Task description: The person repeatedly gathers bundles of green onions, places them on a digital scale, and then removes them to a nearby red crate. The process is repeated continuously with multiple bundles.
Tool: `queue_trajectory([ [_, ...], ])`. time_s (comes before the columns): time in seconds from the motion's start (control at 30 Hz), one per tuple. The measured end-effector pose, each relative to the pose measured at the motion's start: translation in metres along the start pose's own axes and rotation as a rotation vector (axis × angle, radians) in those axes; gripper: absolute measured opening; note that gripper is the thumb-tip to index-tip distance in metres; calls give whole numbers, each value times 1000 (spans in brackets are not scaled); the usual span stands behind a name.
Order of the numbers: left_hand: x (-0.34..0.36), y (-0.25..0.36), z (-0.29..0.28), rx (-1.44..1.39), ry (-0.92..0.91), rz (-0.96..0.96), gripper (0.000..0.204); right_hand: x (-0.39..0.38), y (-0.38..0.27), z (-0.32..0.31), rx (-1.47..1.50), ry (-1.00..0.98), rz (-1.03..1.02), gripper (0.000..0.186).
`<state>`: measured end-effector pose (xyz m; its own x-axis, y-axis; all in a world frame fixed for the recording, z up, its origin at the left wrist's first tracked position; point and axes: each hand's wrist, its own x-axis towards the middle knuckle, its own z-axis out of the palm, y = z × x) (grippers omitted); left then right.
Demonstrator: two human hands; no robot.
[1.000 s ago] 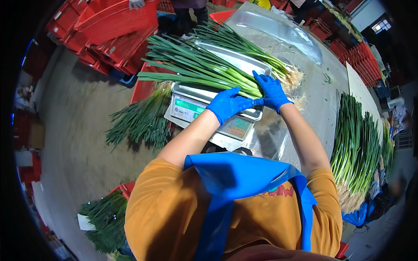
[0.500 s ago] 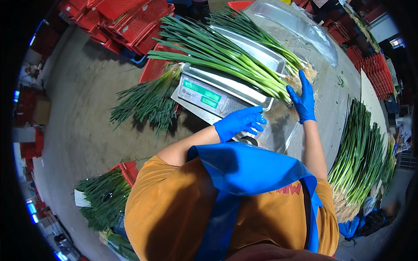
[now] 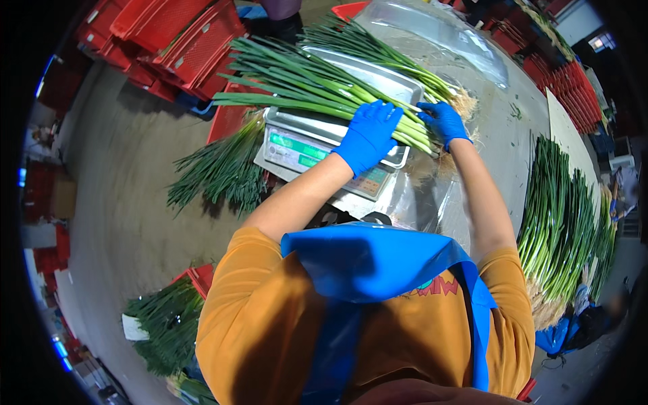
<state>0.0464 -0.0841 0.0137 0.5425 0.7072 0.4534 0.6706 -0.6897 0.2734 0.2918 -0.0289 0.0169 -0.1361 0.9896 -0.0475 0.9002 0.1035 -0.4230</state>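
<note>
A bundle of green onions (image 3: 290,77) lies across a metal tray (image 3: 302,121) on a digital scale (image 3: 290,150). My left hand (image 3: 368,135), in a blue glove, rests over the pale stalks with fingers curved round them. My right hand (image 3: 442,121), also gloved, is at the bundle's root end, fingers closed on stalks, partly hiding them. Behind lies a second onion bunch (image 3: 462,101), roots toward the right. Left of the scale, more onions (image 3: 216,172) hang over a red crate (image 3: 226,118).
Stacked red crates (image 3: 179,54) stand at upper left, with a person's legs (image 3: 283,20) beside them. Clear plastic sheeting (image 3: 445,37) lies on the metal table (image 3: 499,135). Many onions (image 3: 553,229) are heaped at the right. Another crate (image 3: 202,277) with onions sits at lower left.
Half a second ago my left hand was below the tray with loose fingers; it has moved up onto the stalks. My right hand has shifted slightly up and left, its fingers more curled.
</note>
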Motion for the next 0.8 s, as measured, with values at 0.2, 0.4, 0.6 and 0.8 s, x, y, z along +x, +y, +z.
queue_trajectory([
  [0.2,32,-29,-3,233,-218,9,102,-12,20,-3,137,236,-37,30],
  [0.4,57,-52,5,-14,-305,-45,87,-88,76,0,470,707,184,41],
  [0.6,123,-46,38,66,-695,-186,42,-103,37,49,1603,418,494,54],
  [0.8,145,-49,72,-102,-755,-90,30,-93,32,46,1431,442,246,52],
])
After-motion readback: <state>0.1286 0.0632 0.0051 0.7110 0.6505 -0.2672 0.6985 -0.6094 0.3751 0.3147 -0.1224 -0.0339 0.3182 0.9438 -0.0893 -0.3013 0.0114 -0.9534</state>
